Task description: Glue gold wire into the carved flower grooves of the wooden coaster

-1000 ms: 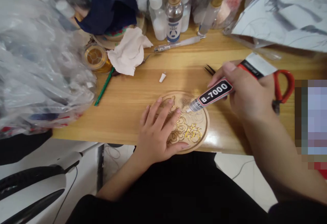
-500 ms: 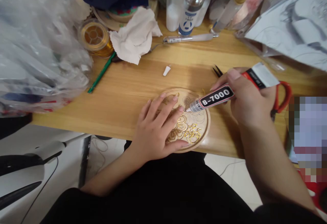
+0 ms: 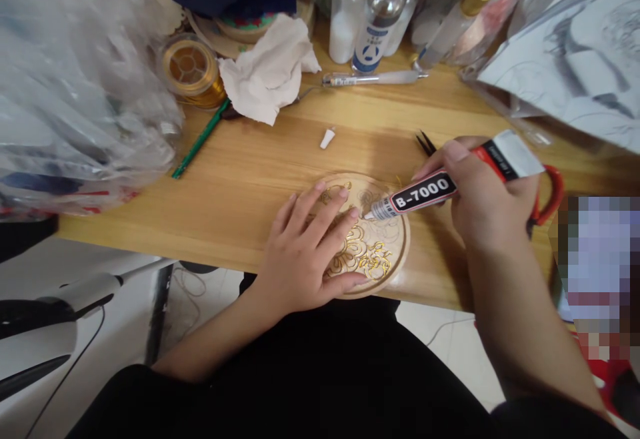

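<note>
A round wooden plaque (image 3: 400, 252) with a raised rim lies at the table's front edge. Gold wire (image 3: 376, 262) forms curls and petals on its lower part; drawn pencil lines show on the upper right. Spread across the plaque's left side, my left hand (image 3: 305, 252) lies flat with fingers apart, covering part of the pattern. My right hand (image 3: 490, 192) grips a B-7000 glue tube (image 3: 423, 191), tilted so its nozzle meets or nearly meets the plaque beside my left index fingertip. Beyond the plaque is a small white cap (image 3: 327, 138).
Dark tweezer tips (image 3: 425, 142) and red-handled scissors (image 3: 551, 195) lie partly behind my right hand. At the back are a gold wire spool (image 3: 193, 72), crumpled tissue (image 3: 273, 69), a pen (image 3: 375, 79) and bottles (image 3: 377, 22). A green pencil (image 3: 200, 139) lies beside plastic bags (image 3: 85, 85).
The view has shifted slightly. Both hands keep nearly the same place over the plaque, and the glue tube's nozzle stays near the same spot.
</note>
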The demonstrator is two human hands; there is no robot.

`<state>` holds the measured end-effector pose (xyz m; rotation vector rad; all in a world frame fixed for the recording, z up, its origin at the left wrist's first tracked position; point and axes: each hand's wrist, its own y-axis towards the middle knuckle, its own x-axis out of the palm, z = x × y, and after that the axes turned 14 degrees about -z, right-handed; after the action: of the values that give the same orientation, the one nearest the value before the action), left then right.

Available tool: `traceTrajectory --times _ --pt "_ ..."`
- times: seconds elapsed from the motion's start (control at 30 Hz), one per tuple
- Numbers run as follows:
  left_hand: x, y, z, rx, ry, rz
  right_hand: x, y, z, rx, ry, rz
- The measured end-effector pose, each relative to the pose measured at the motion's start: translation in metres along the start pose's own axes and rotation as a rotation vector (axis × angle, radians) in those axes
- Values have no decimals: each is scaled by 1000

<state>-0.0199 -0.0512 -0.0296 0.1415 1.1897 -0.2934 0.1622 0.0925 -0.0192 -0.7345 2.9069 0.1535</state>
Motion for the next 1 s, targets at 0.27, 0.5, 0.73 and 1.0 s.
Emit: traceTrajectory --times 0.27,0.5,0.73,1.0 --pt "0 0 0 -5 8 -3 1 1 0 -54 23 55" --pt "0 0 0 1 13 -8 3 1 -2 -30 9 56" --pt "1 0 0 1 10 -5 3 2 -1 -62 -9 66" --pt "1 0 0 -3 1 -3 3 1 -2 -75 -5 24"
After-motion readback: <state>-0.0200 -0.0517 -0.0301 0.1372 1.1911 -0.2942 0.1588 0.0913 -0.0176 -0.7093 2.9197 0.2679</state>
